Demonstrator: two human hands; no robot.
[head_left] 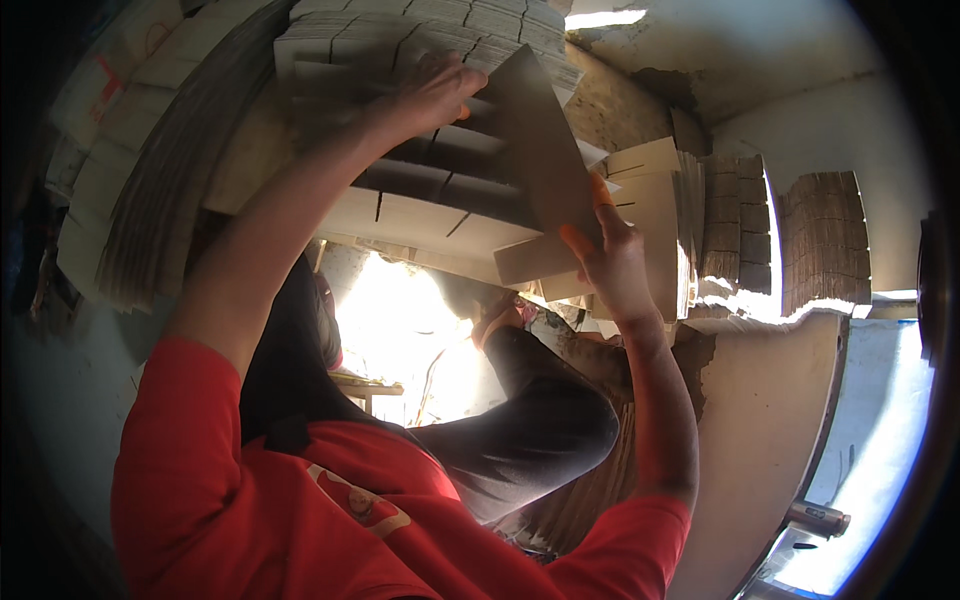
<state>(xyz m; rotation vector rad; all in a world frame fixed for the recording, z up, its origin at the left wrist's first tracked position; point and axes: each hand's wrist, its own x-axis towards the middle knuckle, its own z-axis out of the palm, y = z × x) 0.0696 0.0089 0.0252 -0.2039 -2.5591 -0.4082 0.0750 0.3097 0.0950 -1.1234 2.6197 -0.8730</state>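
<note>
A long flat cardboard strip [545, 150] slants upward from my right hand [612, 258], which is closed round its near end. Orange coverings show on that hand's thumb and finger. My left hand [438, 95] is closed near the strip's upper left edge; motion blur hides what its fingers hold, if anything. Below my hands, slotted cardboard strips [430, 215] stand on edge in rows, with gaps between them. Another flat cardboard piece [530, 258] lies at their right end, just left of my right hand.
Stacked slotted cardboard [450, 30] rises at the far side. More stacks stand left [180, 170] and right [735, 215], with another bundle [825, 240] farther right. My bent leg [530, 420] is under the work. A metal cylinder [818, 518] sits at lower right.
</note>
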